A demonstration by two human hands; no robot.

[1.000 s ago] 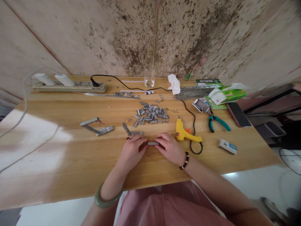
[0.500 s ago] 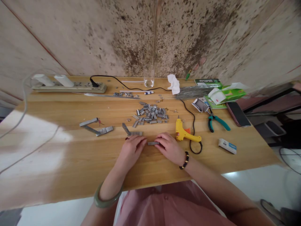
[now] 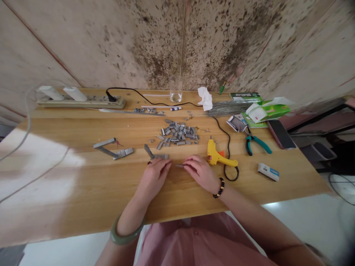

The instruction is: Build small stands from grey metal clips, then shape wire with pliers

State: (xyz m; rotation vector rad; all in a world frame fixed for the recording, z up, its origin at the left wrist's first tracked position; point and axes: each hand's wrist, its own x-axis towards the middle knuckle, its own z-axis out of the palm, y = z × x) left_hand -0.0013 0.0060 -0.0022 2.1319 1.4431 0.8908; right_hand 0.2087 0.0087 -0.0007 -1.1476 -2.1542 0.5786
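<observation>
My right hand (image 3: 202, 172) pinches a thin grey strip of staples (image 3: 179, 165) between thumb and fingertips, just above the wooden table. A narrow gap separates the strip's left end from the closed fingertips of my left hand (image 3: 155, 174); whether these hold anything small is hidden. Right behind my left hand lies a grey angled piece made of staple strips (image 3: 149, 150), partly covered by the fingers. A larger zigzag piece of the same grey strips (image 3: 107, 150) rests to the left. Beyond my hands is a loose pile of short staple strips (image 3: 179, 133).
A yellow glue gun (image 3: 219, 155) lies right of my right hand, its black cord looping beside it. Further right are teal-handled pliers (image 3: 257, 142), a small white-blue box (image 3: 268, 172) and a phone (image 3: 281, 134). At the back stand a glass (image 3: 175, 96) and a power strip (image 3: 94, 103).
The strip in my right hand has turned and now shows a thinner edge, slightly farther from me. My left fingertips have drawn slightly left; the rest is unchanged.
</observation>
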